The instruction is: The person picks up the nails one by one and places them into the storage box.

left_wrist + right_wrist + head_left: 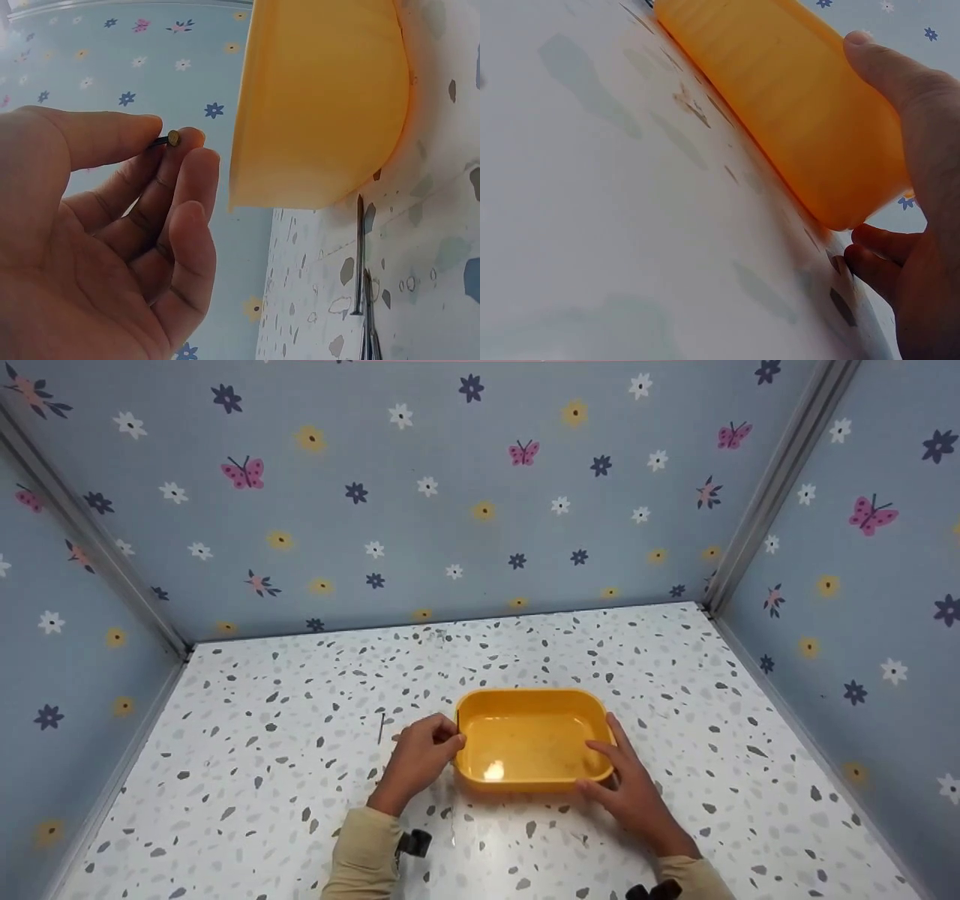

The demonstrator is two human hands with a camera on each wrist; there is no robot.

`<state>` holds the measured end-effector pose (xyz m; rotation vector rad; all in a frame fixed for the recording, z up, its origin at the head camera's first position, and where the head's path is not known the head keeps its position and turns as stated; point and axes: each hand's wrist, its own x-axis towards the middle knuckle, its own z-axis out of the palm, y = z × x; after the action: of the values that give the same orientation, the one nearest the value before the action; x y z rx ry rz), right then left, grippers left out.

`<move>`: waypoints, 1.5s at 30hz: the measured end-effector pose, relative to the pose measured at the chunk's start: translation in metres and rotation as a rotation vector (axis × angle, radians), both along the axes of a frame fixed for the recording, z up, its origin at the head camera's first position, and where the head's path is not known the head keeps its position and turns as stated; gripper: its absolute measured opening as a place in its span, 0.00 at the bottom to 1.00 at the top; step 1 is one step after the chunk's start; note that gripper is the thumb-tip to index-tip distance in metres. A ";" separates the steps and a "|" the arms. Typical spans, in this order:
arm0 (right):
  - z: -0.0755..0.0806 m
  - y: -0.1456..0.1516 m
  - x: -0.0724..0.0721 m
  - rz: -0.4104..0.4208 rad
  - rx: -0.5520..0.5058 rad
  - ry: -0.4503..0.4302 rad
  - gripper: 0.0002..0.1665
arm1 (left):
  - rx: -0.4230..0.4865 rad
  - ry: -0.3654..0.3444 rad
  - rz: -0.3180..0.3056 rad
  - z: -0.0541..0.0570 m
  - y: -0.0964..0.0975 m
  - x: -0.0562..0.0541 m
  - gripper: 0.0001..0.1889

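Yellow and smooth-walled, the tray (525, 701) sits upright on the tabletop (285, 825) between your two hands, its long side running from one to the other. Your left hand (420, 754) pinches a small nail (173, 138) between thumb and forefinger, its round head turned toward the left wrist camera, while the other fingers of that hand bend loosely below the pinch. That hand is just beside the tray's left end, with a narrow gap between its fingertips and the wall in the left wrist view. Your right hand (634, 787) grips the near right corner: the thumb lies against the near side, and the fingers bend around the right end, one of them reaching over the rim. Close by your left hand, loose nails (360, 255) lie on the tabletop, one near the tray's base and more bunched farther from it; the head view shows a thin dark one out to the left of that hand. Inside the tray, a bright spot of glare sits toward your left hand. Behind your wrists are tan sleeves (364, 847) and black wrist mounts (415, 843), and beyond your hands stands a pale blue wall (420, 525) printed with flowers and butterflies.
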<state>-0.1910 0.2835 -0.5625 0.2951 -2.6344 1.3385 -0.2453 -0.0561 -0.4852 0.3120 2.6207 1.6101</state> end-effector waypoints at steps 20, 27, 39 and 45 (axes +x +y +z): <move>0.002 -0.001 0.002 -0.015 0.005 -0.013 0.38 | 0.055 0.070 -0.206 0.000 0.016 0.000 0.03; 0.001 -0.001 0.001 -0.005 0.003 -0.004 0.38 | 0.004 0.091 -0.265 0.001 0.023 -0.003 0.02; 0.003 -0.001 0.002 0.006 -0.007 0.003 0.40 | -0.132 0.121 -0.308 0.001 0.032 -0.013 0.02; 0.003 0.000 0.002 0.015 -0.013 0.020 0.41 | -0.193 0.107 -0.308 0.005 0.038 -0.015 0.02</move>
<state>-0.1893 0.2833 -0.5595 0.3248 -2.6113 1.3499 -0.2606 -0.0186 -0.4802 0.7642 2.6139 1.2672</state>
